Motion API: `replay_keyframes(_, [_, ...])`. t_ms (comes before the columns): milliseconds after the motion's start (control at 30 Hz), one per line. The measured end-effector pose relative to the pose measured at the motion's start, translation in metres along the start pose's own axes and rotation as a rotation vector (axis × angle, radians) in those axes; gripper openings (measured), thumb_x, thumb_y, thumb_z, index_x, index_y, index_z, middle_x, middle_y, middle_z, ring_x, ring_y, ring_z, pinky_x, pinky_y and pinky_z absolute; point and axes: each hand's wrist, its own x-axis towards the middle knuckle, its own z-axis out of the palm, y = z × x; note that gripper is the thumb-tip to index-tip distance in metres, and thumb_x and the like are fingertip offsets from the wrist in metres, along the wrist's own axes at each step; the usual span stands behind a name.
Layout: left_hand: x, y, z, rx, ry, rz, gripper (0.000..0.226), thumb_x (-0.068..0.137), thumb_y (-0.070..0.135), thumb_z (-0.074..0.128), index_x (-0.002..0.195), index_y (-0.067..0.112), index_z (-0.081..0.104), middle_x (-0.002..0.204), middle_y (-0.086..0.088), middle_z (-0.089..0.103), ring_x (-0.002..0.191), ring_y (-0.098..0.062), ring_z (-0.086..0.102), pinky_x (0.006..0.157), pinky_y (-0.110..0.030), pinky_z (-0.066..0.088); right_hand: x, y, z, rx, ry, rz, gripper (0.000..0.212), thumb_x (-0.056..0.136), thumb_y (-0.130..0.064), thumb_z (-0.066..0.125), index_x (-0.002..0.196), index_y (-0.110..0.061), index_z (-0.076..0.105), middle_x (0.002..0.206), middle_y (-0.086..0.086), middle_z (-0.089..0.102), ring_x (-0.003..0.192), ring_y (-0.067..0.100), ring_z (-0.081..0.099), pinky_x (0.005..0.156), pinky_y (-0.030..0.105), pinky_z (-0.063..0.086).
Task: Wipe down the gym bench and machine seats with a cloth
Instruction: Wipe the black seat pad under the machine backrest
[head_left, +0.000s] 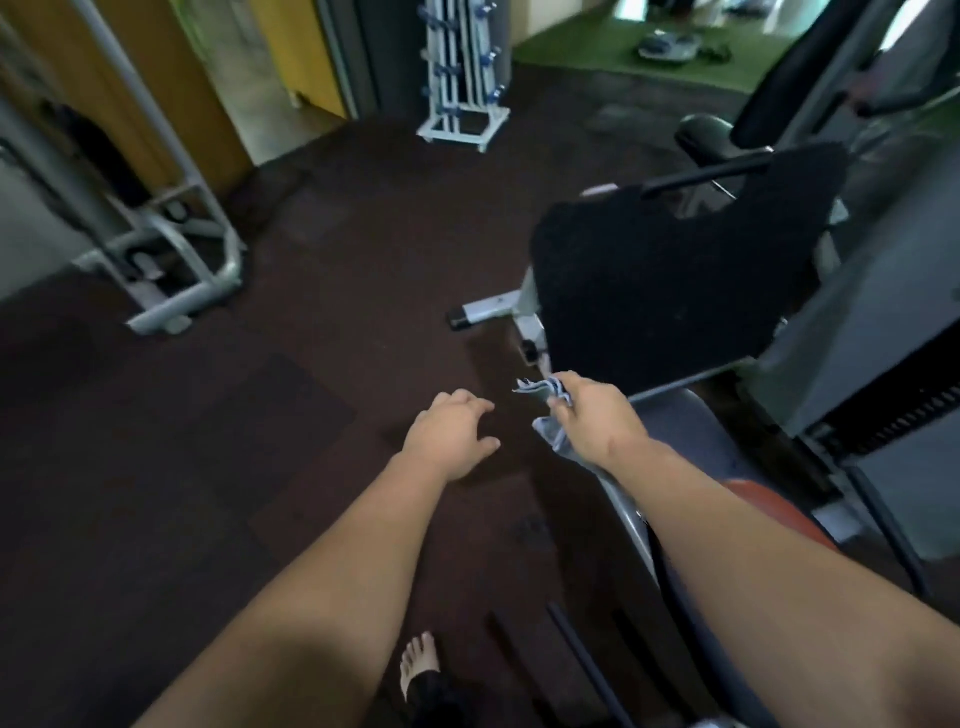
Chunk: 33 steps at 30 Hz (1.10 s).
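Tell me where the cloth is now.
Right of centre in the head view, the cloth is held in the right hand, just below the black pad.

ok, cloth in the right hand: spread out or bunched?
Bunched: the cloth is gathered in the grip of the right hand, ends sticking out above and below.

Dim, murky indoor light; brighter far corner (top right), motion blur throughout, wide-angle bending at edges.

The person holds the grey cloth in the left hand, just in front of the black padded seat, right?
Not quite. The head view shows the grey cloth held in the right hand, not the left hand, which holds nothing. It is just in front of the black padded seat.
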Motion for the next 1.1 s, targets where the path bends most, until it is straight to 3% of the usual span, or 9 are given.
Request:
replay_keyframes(233, [0.031,-0.148,-0.078,0.075,0.028,-0.06,0.056,0.095,0.051,0.064,0.147,0.033,0.052,0.144,0.004,0.051,0.134,-0.023,0.044,0.107,-0.044,0.044,0.108,-0.13,0.042,-0.046,-0.002,-0.09,0.033,0.107,-0.029,0.049,0.138,-0.023,0.057,0.115,0.009,0.071,0.111,0.03,0.064,0.091,0.037,0.048])
replay_keyframes(433, [0.086,-0.253,-0.149,0.147,0.007,-0.072,0.056,0.097,0.05,0.062,0.149,0.032,0.05,0.142,0.002,0.052,0.134,-0.024,0.043,0.106,-0.044,0.042,0.207,-0.229,0.063,-0.061,0.0,-0.138,0.021,0.107,-0.028,0.048,0.123,-0.018,0.059,0.094,0.005,0.067,0.101,0.032,0.066,0.075,0.032,0.039])
replay_keyframes(500, [0.115,-0.281,-0.17,0.159,0.005,-0.076,0.056,0.097,0.051,0.061,0.149,0.032,0.05,0.142,0.002,0.053,0.134,-0.024,0.043,0.106,-0.043,0.042,0.243,-0.253,0.069,-0.104,-0.011,-0.153,0.023,0.107,-0.028,0.048,0.125,-0.018,0.057,0.1,0.008,0.071,0.102,0.033,0.067,0.076,0.034,0.041])
replay_keyframes(733, [0.253,-0.363,-0.234,0.191,0.01,-0.086,0.051,0.097,0.051,0.061,0.144,0.033,0.055,0.138,0.002,0.055,0.132,-0.024,0.045,0.103,-0.044,0.044,0.407,-0.31,0.077,-0.104,-0.002,-0.199,0.031,0.106,-0.025,0.051,0.135,-0.017,0.057,0.119,0.009,0.07,0.112,0.033,0.065,0.094,0.04,0.048])
replay_keyframes(1100, [0.503,-0.463,-0.365,0.16,0.035,-0.1,0.05,0.097,0.051,0.061,0.143,0.032,0.055,0.136,0.001,0.055,0.13,-0.024,0.045,0.103,-0.044,0.045,0.701,-0.38,0.029,-0.065,-0.012,-0.156,0.026,0.105,-0.025,0.05,0.129,-0.021,0.06,0.109,0.006,0.071,0.1,0.027,0.066,0.086,0.039,0.052])
